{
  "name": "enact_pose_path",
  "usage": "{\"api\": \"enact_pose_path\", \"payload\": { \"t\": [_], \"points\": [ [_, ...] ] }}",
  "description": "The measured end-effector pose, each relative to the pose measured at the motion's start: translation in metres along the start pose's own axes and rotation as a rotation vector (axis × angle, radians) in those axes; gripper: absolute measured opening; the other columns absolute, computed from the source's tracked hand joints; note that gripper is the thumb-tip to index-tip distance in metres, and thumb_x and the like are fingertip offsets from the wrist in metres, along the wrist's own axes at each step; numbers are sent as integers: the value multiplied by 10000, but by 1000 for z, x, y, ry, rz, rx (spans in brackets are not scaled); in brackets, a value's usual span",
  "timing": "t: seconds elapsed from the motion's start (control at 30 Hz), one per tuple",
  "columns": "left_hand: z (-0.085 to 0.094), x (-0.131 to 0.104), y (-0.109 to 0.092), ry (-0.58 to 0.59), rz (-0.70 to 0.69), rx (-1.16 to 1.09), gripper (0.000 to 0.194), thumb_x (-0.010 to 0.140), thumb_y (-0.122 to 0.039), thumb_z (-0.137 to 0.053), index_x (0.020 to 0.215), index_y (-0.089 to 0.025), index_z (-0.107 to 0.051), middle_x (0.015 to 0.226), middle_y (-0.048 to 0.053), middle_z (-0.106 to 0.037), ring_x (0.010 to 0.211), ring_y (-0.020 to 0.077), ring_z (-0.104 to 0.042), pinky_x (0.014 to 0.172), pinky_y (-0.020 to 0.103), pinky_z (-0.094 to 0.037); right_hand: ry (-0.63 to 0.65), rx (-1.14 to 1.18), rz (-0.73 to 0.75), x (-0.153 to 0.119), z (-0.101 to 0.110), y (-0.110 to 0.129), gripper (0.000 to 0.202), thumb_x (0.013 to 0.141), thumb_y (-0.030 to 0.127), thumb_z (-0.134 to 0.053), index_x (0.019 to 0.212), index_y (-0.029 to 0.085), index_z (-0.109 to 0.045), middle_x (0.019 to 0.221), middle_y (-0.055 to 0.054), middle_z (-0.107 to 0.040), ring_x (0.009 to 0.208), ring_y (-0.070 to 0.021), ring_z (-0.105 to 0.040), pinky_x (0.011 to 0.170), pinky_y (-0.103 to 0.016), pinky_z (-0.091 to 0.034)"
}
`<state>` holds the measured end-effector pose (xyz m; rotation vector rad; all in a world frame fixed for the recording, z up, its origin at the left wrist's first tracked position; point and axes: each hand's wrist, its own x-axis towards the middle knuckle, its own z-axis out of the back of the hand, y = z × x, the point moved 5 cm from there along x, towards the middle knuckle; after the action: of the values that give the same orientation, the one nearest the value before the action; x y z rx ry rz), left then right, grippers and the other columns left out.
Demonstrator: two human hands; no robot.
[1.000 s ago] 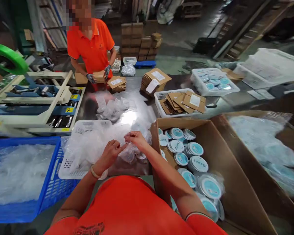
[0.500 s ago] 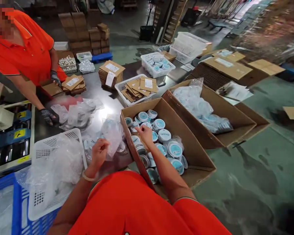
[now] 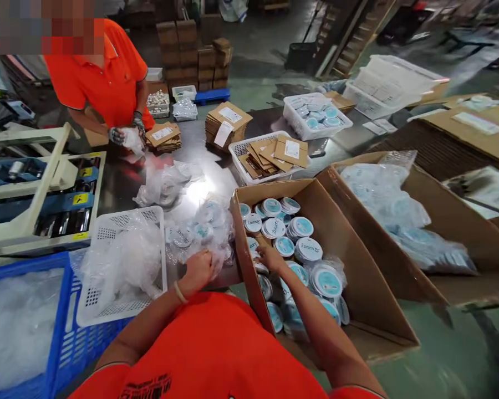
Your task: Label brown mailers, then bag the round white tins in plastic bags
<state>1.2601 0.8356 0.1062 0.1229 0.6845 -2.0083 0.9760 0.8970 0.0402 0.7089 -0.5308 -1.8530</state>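
Note:
My left hand (image 3: 199,269) is closed on the edge of a clear bubble-wrap bag (image 3: 220,252) at the table's near edge. Other wrapped round containers lie just beyond it. My right hand (image 3: 271,259) reaches into an open cardboard box (image 3: 370,299), its fingers closing at the rim of a round white-and-blue container (image 3: 252,246); the fingertips are partly hidden. Several similar flat round containers, some stacked, fill the left side of that box. One stack (image 3: 326,280) there is in clear plastic.
Left stands a white basket (image 3: 163,249) of plastic bags, by a blue crate (image 3: 62,310). A second carton (image 3: 382,238) holds wrapped goods. A basket (image 3: 237,152) of brown envelopes stands beyond. Across the table, a gloved co-worker (image 3: 103,77) handles clear plastic beside a roller conveyor (image 3: 62,221).
My view has swung left. My right hand has moved deeper into the box, onto a container. My left hand has lowered with the bag. The co-worker's hands have come together around plastic.

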Motion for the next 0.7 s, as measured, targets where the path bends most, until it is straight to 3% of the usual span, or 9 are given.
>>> {"api": "enact_pose_path", "payload": {
  "t": [0.1, 0.17, 0.2, 0.27, 0.33, 0.4, 0.53, 0.6, 0.7],
  "points": [
    [9, 0, 4, -122, -36, -150, 186, 817, -20, -599, 837, -202, -635, 961, 78, -702, 916, 246, -703, 802, 327, -519, -176, 19, -49, -7, 31, 19, 145, 849, 359, -675, 840, 221, -633, 739, -78, -667, 707, -260, -664, 658, -377, -525],
    [14, 0, 7, -166, -51, -222, 246, 772, 11, -567, 867, -204, -640, 978, 79, -710, 941, 250, -701, 829, 341, -531, -303, 242, 17, -20, 43, 52, 271, 931, 469, -620, 1047, 224, -619, 878, -104, -704, 776, -265, -684, 670, -381, -549],
    [15, 1, 8, -176, -52, -246, 259, 753, 13, -565, 868, -205, -645, 978, 77, -716, 938, 250, -700, 835, 349, -540, -277, 402, 78, -26, 41, 72, 354, 949, 538, -610, 1139, 240, -598, 910, -93, -711, 762, -253, -685, 645, -367, -554],
    [19, 2, 8, -193, -75, -303, 242, 746, -12, -589, 868, -208, -663, 964, 66, -734, 922, 245, -701, 852, 363, -566, 20, 663, 201, -35, 19, 118, 472, 959, 641, -597, 1252, 272, -560, 867, -51, -707, 645, -216, -663, 543, -326, -530],
    [25, 0, 9, -223, -110, -368, 226, 779, -54, -602, 920, -206, -693, 984, 63, -759, 931, 237, -708, 878, 371, -592, 368, 716, 255, -41, -10, 155, 503, 979, 657, -563, 1310, 280, -534, 803, -16, -689, 531, -189, -630, 458, -293, -475],
    [34, -3, 14, -264, -118, -415, 286, 796, -70, -600, 1024, -189, -722, 1043, 75, -780, 960, 239, -720, 897, 382, -611, 499, 544, 263, -37, -30, 172, 442, 1033, 556, -497, 1361, 260, -508, 793, -10, -693, 513, -190, -647, 465, -285, -468],
    [59, -9, 26, -324, -52, -312, 474, 787, -26, -594, 1213, -166, -750, 1250, 112, -780, 1159, 274, -714, 1067, 448, -576, 357, -254, 299, -16, -40, 187, 392, 1048, 261, -475, 1433, 234, -543, 1021, -104, -773, 787, -238, -766, 659, -296, -525],
    [72, -9, 29, -347, -14, -247, 520, 824, -7, -551, 1279, -167, -744, 1346, 121, -751, 1247, 274, -678, 1149, 471, -527, 315, -573, 328, -10, -41, 200, 455, 1067, 302, -510, 1521, 274, -518, 1185, -132, -758, 904, -253, -782, 711, -300, -534],
    [85, -6, 28, -386, 18, -174, 569, 879, 2, -493, 1383, -168, -695, 1443, 121, -697, 1291, 279, -630, 1163, 466, -510, 305, -717, 374, -6, -44, 225, 576, 1074, 453, -548, 1619, 306, -433, 1261, -135, -733, 950, -268, -788, 744, -316, -552]
  ]
}}
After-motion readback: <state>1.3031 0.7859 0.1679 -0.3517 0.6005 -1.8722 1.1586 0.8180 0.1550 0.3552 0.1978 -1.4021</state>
